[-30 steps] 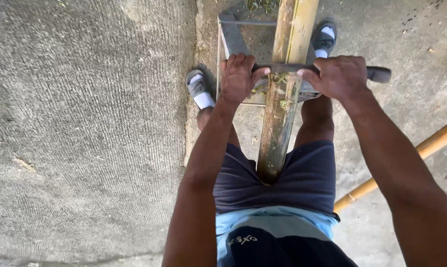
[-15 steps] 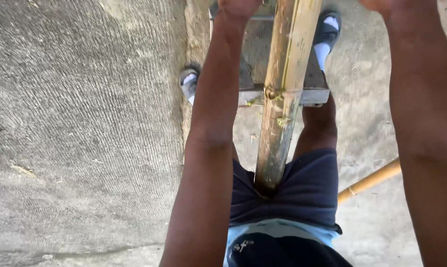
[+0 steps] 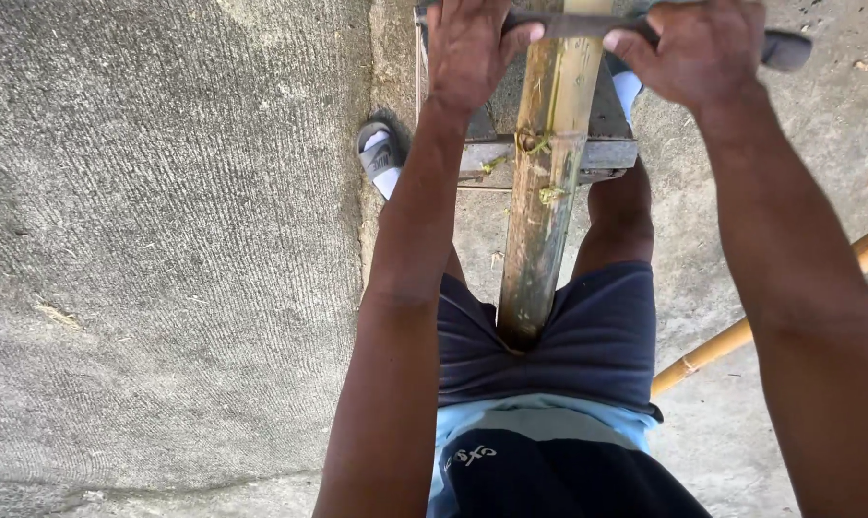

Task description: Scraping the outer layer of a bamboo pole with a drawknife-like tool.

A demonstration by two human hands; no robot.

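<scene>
**2 hands on a blade across a bamboo pole**

The left hand (image 3: 467, 48) is curled around one end of a dark, flat metal blade (image 3: 587, 24). The right hand (image 3: 702, 53) is curled tight around the other end, near the dark handle tip that sticks out past the fingers. Both hands are closed on the blade, one on each side of the pole.

The blade lies crosswise, left to right, on top of a bamboo pole (image 3: 544, 192). The pole is long, round and smooth, yellow-green with brown marks and little stringy bits peeling off. Its long way runs from between the person's legs up and away toward the top of the view. The near end is tucked against the dark blue shorts (image 3: 587, 336), so that end is hidden. The far end is cut off at the top edge.

Under the pole is a grey stand (image 3: 606, 153) with flat bars; most of it is covered by the pole and arms. A grey sandal with a white sock (image 3: 381, 158) peeks out beside the left arm. The ground (image 3: 165, 240) is rough grey concrete with fine lines. Another bamboo stick (image 3: 770, 317) lies slanted at the right, partly behind the right arm.
</scene>
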